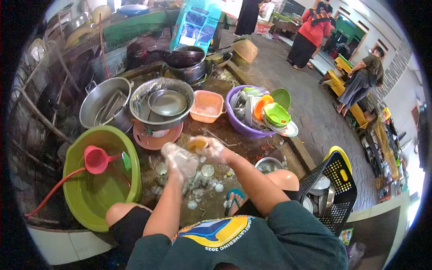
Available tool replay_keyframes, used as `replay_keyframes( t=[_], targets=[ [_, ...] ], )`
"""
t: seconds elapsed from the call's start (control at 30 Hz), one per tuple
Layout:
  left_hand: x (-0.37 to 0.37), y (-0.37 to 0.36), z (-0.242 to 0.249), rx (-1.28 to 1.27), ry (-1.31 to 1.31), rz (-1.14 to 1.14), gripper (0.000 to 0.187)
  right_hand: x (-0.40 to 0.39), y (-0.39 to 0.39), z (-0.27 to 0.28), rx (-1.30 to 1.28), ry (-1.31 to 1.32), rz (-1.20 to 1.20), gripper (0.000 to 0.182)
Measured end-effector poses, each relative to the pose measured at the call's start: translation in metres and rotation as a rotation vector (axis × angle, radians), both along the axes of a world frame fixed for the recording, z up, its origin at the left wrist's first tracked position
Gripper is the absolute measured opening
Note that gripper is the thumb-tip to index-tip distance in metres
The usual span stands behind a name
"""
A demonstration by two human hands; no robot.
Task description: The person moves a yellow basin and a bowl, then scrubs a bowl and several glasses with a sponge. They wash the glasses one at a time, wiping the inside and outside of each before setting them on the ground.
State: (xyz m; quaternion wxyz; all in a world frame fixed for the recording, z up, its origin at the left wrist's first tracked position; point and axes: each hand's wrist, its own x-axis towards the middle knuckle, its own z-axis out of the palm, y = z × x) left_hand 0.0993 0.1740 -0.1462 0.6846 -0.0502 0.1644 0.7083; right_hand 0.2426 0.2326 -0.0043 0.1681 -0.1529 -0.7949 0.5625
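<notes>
Presumably for easy contact, the right hand point(213, 150) clasps a sponge point(196, 145) near the left hand point(178, 158), whose grip I cannot tell.

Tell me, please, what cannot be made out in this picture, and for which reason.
In the head view:
Left hand: too blurred and soapy to tell whether it grips anything.
Yellow pad: partly covered by the right hand; blur hides its material.
Purple basin: heaped dishes hide its bottom.
Pink plastic dish: its far part lies behind the large metal bowl.
Blue package: its small print is too blurred.
</notes>
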Motion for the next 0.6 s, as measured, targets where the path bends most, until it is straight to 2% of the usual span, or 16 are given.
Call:
replay_keyframes(
  t=[0.03, 0.07, 0.1, 0.17, 0.23, 0.27, 0.3, 0.37, 0.4, 0.43, 0.5, 0.53, 0.57, 0.6],
  targets=[
    [0.005, -0.004, 0.005, 0.173, -0.105, -0.152, 0.048, -0.006, -0.01, 0.003, 0.198, 0.017, -0.153, 0.038],
    [0.016, -0.019, 0.007, 0.193, 0.325, -0.214, 0.037, -0.009, -0.024, 0.006, 0.219, -0.015, -0.115, 0.041],
    [0.029, -0.025, -0.006, 0.159, 0.269, -0.251, 0.032, -0.016, -0.027, -0.031, 0.423, -0.111, 0.0, 0.043],
    [0.047, -0.039, -0.004, 0.101, 0.196, -0.277, 0.026, -0.018, -0.029, -0.034, 0.504, -0.207, 0.303, 0.048],
    [0.056, -0.047, 0.05, -0.148, 0.446, -0.572, 0.026, -0.013, -0.004, -0.05, 0.538, -0.198, 0.18, 0.045],
    [0.063, -0.045, 0.045, 0.047, 0.172, -0.572, 0.045, -0.009, 0.019, -0.043, 0.509, -0.339, 0.157, 0.034],
    [0.066, -0.043, 0.048, 0.039, -0.026, -0.586, 0.046, -0.002, 0.034, -0.036, 0.473, -0.478, 0.132, 0.024],
    [0.071, -0.042, 0.062, 0.096, 0.219, -0.557, 0.042, 0.002, 0.025, 0.008, -0.253, -0.498, -0.329, 0.022],
    [0.069, -0.042, 0.068, 0.09, 0.222, -0.564, 0.042, 0.019, 0.048, -0.038, -0.575, -0.114, -0.186, 0.019],
    [0.064, -0.039, 0.072, 0.15, 0.249, -0.501, 0.038, 0.018, 0.042, -0.056, -1.022, -0.013, -0.326, 0.021],
    [0.06, -0.033, 0.07, 0.2, 0.269, -0.43, 0.034, 0.007, 0.021, -0.098, -1.086, 0.585, -0.193, 0.021],
    [0.057, -0.025, 0.063, 0.162, 0.204, -0.286, 0.039, -0.005, 0.016, -0.11, -1.234, 0.641, -0.271, 0.024],
    [0.052, -0.016, 0.056, 0.123, 0.139, -0.135, 0.045, -0.015, 0.011, -0.121, -1.182, 0.535, -0.426, 0.027],
    [0.04, -0.009, 0.043, 0.116, 0.322, -0.07, 0.047, -0.02, 0.001, -0.119, -1.161, 0.445, -0.459, 0.029]
  ],
)
